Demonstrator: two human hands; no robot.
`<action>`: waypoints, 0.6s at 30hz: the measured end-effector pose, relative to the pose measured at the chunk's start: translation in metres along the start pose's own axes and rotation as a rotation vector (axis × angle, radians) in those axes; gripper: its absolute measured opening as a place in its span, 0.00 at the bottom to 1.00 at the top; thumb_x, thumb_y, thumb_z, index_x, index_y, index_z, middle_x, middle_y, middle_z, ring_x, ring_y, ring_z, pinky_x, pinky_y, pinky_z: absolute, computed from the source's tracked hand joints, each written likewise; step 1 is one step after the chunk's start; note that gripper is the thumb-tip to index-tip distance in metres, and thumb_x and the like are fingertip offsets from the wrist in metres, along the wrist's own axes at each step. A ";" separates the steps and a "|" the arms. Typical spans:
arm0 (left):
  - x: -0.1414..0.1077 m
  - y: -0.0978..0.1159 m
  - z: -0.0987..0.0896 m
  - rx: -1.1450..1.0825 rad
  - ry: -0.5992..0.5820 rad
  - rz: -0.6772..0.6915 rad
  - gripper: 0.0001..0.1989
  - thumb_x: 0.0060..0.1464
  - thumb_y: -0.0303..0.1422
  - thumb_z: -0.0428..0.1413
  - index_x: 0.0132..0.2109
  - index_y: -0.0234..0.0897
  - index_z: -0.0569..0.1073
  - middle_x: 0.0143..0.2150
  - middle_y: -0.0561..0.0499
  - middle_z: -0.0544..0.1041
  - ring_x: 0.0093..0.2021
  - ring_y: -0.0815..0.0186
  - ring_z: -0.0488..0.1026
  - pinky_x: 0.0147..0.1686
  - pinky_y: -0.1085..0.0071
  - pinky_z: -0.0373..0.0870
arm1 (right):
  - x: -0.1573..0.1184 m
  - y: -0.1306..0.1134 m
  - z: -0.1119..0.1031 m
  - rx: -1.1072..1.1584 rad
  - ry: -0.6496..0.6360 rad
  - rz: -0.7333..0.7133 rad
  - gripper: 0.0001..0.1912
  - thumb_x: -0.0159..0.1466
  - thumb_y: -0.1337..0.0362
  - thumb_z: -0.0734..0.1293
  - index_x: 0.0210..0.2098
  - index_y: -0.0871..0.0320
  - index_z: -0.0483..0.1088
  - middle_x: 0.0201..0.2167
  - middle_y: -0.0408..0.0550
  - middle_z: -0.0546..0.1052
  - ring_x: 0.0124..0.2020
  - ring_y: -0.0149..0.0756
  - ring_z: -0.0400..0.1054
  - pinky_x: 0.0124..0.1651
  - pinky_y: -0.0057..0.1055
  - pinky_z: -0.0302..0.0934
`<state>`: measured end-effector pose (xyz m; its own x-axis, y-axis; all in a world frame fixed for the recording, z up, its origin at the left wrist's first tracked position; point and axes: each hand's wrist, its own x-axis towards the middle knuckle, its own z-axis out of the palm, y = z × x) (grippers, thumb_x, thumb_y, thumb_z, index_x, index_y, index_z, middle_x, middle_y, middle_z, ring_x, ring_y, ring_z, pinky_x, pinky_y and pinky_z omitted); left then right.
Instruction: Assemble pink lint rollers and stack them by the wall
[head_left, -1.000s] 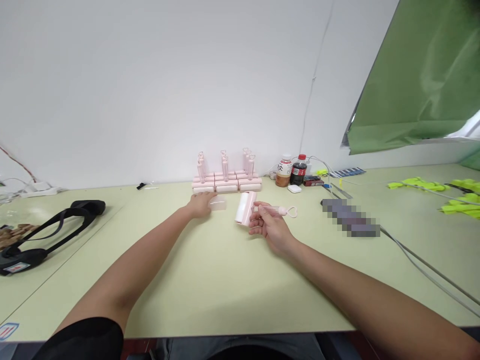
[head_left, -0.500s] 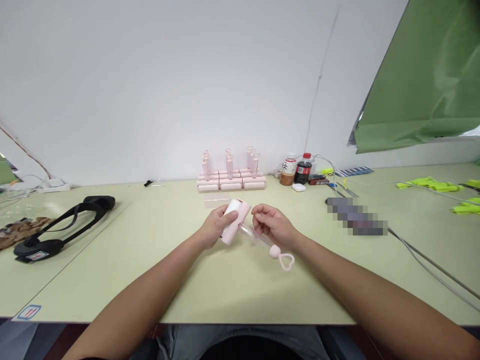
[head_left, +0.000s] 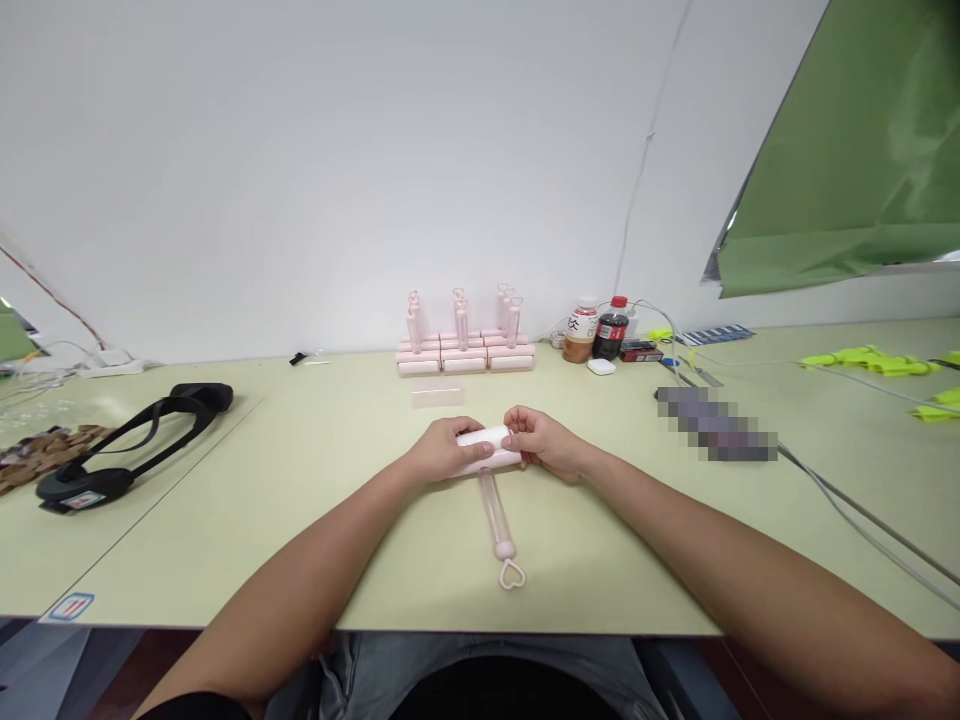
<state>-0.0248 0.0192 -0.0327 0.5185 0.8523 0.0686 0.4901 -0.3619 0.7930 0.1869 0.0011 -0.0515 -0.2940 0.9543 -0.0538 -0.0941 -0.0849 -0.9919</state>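
Observation:
A pink lint roller (head_left: 496,510) with a white roll, a clear handle and a heart-shaped loop points its handle toward me. My left hand (head_left: 448,447) is closed around the left end of its head, thumb on the roll. At the right end, my right hand (head_left: 541,442) grips the head with thumb and fingers. Just beyond my hands lies a clear plastic cover (head_left: 438,397) on the table. Several similar pink lint rollers (head_left: 465,358) stand in rows near the wall, handles upright.
Two drink bottles, an amber one (head_left: 580,332) and a dark cola bottle (head_left: 611,330), stand right of the rollers beside a small white case (head_left: 601,367). A black headset (head_left: 135,450) lies on the left. Cables (head_left: 855,510) and yellow-green strips (head_left: 866,360) lie on the right.
The lint roller has turned so its head lies crosswise and its handle points toward me. My right hand has closed onto the head's right end; my left hand keeps its hold.

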 end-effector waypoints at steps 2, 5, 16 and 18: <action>0.004 -0.005 -0.003 0.026 -0.023 0.001 0.23 0.49 0.49 0.58 0.43 0.36 0.77 0.40 0.49 0.79 0.39 0.60 0.74 0.36 0.69 0.68 | 0.005 0.005 0.000 0.021 0.007 0.025 0.22 0.45 0.61 0.78 0.30 0.57 0.62 0.20 0.33 0.67 0.16 0.23 0.60 0.18 0.22 0.56; 0.008 -0.009 -0.007 0.051 -0.075 0.015 0.24 0.50 0.52 0.56 0.42 0.36 0.78 0.38 0.49 0.79 0.37 0.60 0.74 0.32 0.70 0.66 | 0.007 0.006 0.001 0.037 0.013 0.037 0.21 0.46 0.60 0.77 0.28 0.57 0.61 0.17 0.33 0.67 0.14 0.22 0.59 0.16 0.21 0.53; 0.015 -0.017 -0.004 0.014 0.014 0.039 0.20 0.50 0.49 0.56 0.37 0.36 0.78 0.33 0.49 0.78 0.33 0.61 0.72 0.31 0.70 0.64 | 0.011 0.006 0.011 -0.042 0.118 -0.005 0.17 0.49 0.61 0.73 0.23 0.56 0.58 0.10 0.33 0.63 0.09 0.23 0.55 0.12 0.21 0.43; 0.015 -0.017 -0.003 0.014 0.035 0.008 0.19 0.50 0.48 0.57 0.37 0.36 0.77 0.34 0.50 0.78 0.34 0.61 0.72 0.32 0.69 0.64 | 0.010 0.006 0.011 -0.094 0.138 -0.042 0.15 0.50 0.61 0.72 0.23 0.56 0.59 0.10 0.33 0.64 0.09 0.24 0.56 0.12 0.21 0.46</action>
<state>-0.0273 0.0396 -0.0429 0.4975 0.8621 0.0964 0.4961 -0.3739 0.7837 0.1726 0.0074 -0.0566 -0.1572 0.9874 -0.0205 -0.0121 -0.0227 -0.9997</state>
